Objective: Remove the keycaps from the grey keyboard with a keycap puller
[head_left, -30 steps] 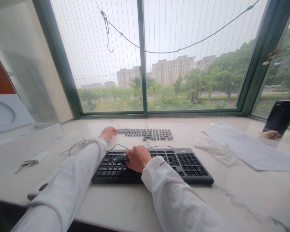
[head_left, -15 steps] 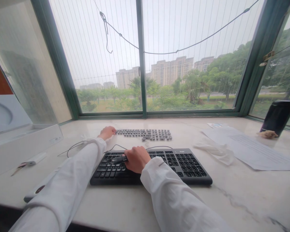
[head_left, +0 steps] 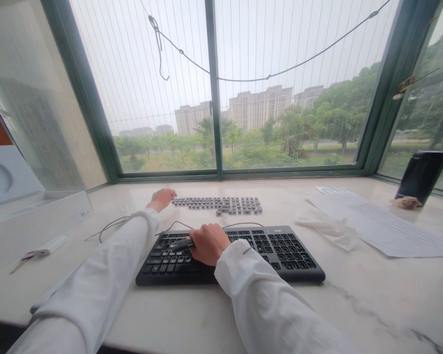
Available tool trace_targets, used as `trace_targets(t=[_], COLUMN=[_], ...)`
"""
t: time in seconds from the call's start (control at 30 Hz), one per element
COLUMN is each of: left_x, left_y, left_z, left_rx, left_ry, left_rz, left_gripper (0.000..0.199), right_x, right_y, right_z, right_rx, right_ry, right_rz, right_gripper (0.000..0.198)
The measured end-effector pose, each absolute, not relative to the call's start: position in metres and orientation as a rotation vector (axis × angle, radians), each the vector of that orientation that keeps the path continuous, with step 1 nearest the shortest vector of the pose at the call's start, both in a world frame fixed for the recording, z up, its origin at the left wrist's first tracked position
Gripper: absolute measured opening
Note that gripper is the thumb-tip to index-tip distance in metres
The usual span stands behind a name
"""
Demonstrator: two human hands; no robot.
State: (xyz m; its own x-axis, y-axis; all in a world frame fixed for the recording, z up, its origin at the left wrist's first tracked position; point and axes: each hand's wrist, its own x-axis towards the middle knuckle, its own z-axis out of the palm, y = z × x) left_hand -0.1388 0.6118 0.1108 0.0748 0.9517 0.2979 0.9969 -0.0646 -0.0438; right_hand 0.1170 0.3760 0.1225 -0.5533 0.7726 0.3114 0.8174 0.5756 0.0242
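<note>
A black keyboard [head_left: 232, 275] lies across the middle of the table, many of its key positions without caps. Behind it, loose grey keycaps [head_left: 221, 202] are laid out in rows. My left hand [head_left: 162, 199] is at the left end of these rows, its fingers stretched out and seeming apart; no keycap shows in them. My right hand [head_left: 209, 243] rests over the left-centre of the keyboard, closed round a short dark stick-like tool [head_left: 181, 245]. The tool points left, low over the keys; its exact kind is unclear. My right hand hides the keys under it.
A black cable [head_left: 109, 227] curls on the left, near a small white object [head_left: 51, 246] and a white box [head_left: 70, 211]. On the right lie crumpled tissue [head_left: 328, 230] and printed paper [head_left: 380, 223]. A dark upright object [head_left: 421, 177] stands by the window frame.
My left hand has shifted slightly left and up, away from the end of the keycap rows, and its fingers look less pinched. My right hand and the tool keep their place.
</note>
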Motion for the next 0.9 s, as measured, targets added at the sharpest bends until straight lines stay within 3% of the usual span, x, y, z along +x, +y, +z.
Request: trace_targets(t=[0.37, 0.9], left_x=[-0.131, -0.123], left_y=[0.616, 0.619], left_z=[0.117, 0.119], left_rx=[-2.228, -2.223], left_ry=[-1.69, -1.665], left_rz=[-0.03, 0.0], left_gripper=[0.028, 0.02], right_x=[0.118, 0.118], right_y=[0.379, 0.377], right_z=[0.118, 0.121], right_rx=[-1.278, -1.272], right_ry=[-2.539, -2.541], right_rz=[-0.217, -0.26], right_gripper=[0.025, 0.025])
